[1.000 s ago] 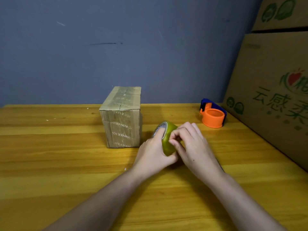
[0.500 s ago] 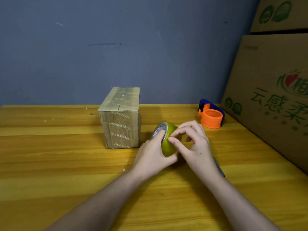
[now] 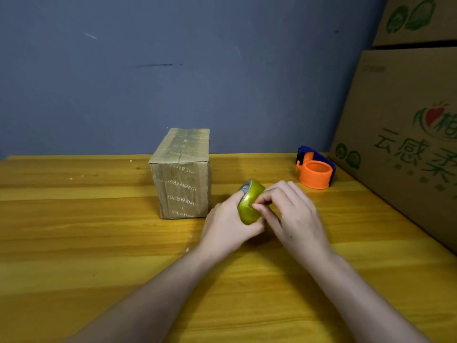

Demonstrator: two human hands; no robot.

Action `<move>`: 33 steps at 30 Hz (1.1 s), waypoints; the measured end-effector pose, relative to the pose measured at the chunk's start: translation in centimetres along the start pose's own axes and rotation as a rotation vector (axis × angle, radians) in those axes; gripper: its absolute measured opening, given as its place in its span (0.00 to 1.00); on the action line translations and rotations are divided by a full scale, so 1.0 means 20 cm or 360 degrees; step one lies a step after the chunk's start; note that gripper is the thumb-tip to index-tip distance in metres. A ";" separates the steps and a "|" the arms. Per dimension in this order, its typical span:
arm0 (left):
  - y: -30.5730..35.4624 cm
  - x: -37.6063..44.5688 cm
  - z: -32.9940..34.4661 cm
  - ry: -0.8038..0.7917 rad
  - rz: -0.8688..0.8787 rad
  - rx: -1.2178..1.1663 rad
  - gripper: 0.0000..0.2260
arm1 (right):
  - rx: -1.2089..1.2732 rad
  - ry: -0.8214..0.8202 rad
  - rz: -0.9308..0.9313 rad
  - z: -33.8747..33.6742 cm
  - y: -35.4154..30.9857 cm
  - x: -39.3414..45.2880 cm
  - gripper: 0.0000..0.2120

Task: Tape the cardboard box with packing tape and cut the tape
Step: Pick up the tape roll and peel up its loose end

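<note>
A small cardboard box wrapped in printed clear tape stands on the wooden table, left of centre. Just right of it, my left hand grips a yellow-green roll of packing tape held on edge, with a finger in its core. My right hand sits against the roll's right side, its fingertips curled and picking at the roll's outer surface. No loose tape end shows. An orange and blue tape cutter lies at the back right of the table.
Large printed cardboard cartons stand stacked along the right edge of the table. A blue-grey wall closes the back. Bare wood stretches to the left and in front of my arms.
My right hand's fingers have shifted on the roll, curling closer onto its surface. The roll and my left hand have stayed in nearly the same place.
</note>
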State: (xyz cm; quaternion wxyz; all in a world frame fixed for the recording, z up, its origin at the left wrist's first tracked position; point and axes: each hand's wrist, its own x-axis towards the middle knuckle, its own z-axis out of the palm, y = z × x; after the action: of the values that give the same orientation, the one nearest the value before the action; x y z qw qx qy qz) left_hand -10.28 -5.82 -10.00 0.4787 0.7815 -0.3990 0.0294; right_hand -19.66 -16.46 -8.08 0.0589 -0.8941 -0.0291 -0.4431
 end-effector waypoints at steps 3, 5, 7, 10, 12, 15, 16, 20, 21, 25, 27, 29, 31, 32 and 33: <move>-0.03 0.03 -0.01 0.0009 -0.0014 -0.0190 0.07 | -0.0043 -0.0097 -0.0181 -0.01 -0.05 0.00 0.12; -0.03 0.04 -0.01 -0.0008 -0.0010 -0.0257 0.07 | -0.0061 -0.0121 -0.0114 -0.01 -0.07 0.01 0.12; -0.02 0.03 -0.01 -0.0022 0.0006 -0.0255 0.08 | -0.0044 -0.0079 0.0088 -0.02 -0.08 0.02 0.11; 0.02 0.03 -0.01 -0.0074 0.0005 -0.0240 0.12 | 0.0102 0.0035 0.0351 -0.02 -0.06 0.02 0.12; 0.03 0.03 -0.01 -0.0144 -0.0013 -0.0285 0.14 | 0.0276 0.0077 0.0470 -0.02 -0.04 0.02 0.12; 0.04 0.03 -0.03 -0.0226 -0.0017 -0.0329 0.14 | 0.0385 -0.0015 0.0538 -0.03 0.00 0.01 0.09; 0.04 0.03 -0.04 -0.0261 -0.0034 -0.0374 0.14 | 0.0342 -0.0047 0.0522 -0.03 0.01 0.01 0.09; 0.05 0.03 -0.10 -0.0482 -0.0098 -0.0473 0.08 | 0.0145 -0.0032 0.0472 -0.04 0.04 0.01 0.09; 0.06 0.02 -0.11 -0.0509 -0.0091 -0.0436 0.07 | 0.0095 -0.0036 0.0476 -0.05 0.05 0.02 0.09; 0.10 -0.06 -0.16 -0.0561 -0.0087 -0.0454 0.04 | -0.0064 -0.0088 0.0462 -0.06 0.03 0.04 0.08; 0.12 -0.09 -0.19 -0.0578 -0.0181 -0.0666 0.05 | -0.0122 -0.0105 0.0416 -0.06 0.01 0.07 0.07; 0.13 -0.12 -0.23 -0.0517 -0.0256 -0.0849 0.06 | -0.0142 -0.0119 0.0384 -0.07 -0.01 0.09 0.07; 0.14 -0.16 -0.25 -0.0419 -0.0248 -0.0876 0.06 | -0.0095 -0.0167 0.0414 -0.08 -0.02 0.10 0.08; 0.14 -0.18 -0.25 -0.0393 -0.0226 -0.0882 0.06 | -0.0037 -0.0204 0.0450 -0.08 -0.03 0.11 0.08; 0.15 -0.20 -0.24 -0.0391 -0.0212 -0.0881 0.06 | 0.0025 -0.0241 0.0486 -0.09 -0.03 0.12 0.08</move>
State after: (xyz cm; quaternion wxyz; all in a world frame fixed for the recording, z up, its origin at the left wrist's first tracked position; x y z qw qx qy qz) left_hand -13.25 -0.36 -6.97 0.6225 0.6435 -0.3946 -0.2065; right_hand -19.68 -16.11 -5.12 0.1302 -0.9184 0.0993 -0.3602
